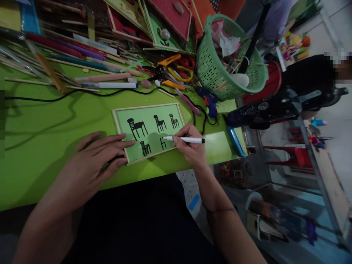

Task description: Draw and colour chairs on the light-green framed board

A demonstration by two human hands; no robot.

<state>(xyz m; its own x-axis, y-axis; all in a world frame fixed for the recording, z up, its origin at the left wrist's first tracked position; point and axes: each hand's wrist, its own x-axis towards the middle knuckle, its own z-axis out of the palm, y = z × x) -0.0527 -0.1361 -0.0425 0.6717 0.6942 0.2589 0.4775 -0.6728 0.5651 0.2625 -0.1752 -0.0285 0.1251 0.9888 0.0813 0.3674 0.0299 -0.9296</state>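
Observation:
A green board [151, 134] edged with thin wooden strips lies on the table in front of me. Several black chairs are drawn on it, one at the upper right partly brownish. At the lower middle stands an outline of a few black lines. My right hand [189, 146] grips a white marker pen [194, 140], its tip touching or just above that outline and its black end pointing right. My left hand [101, 157] lies flat with fingers stretched, the fingertips over the board's left edge.
Behind the board a black cable [110, 94] crosses the green table [55, 135]. Pens, sticks, orange-handled pliers [169, 60] and a blue glue gun [208, 101] lie beyond it. A green basket [228, 69] stands at the back right. A person in dark clothes [305, 79] is at the right.

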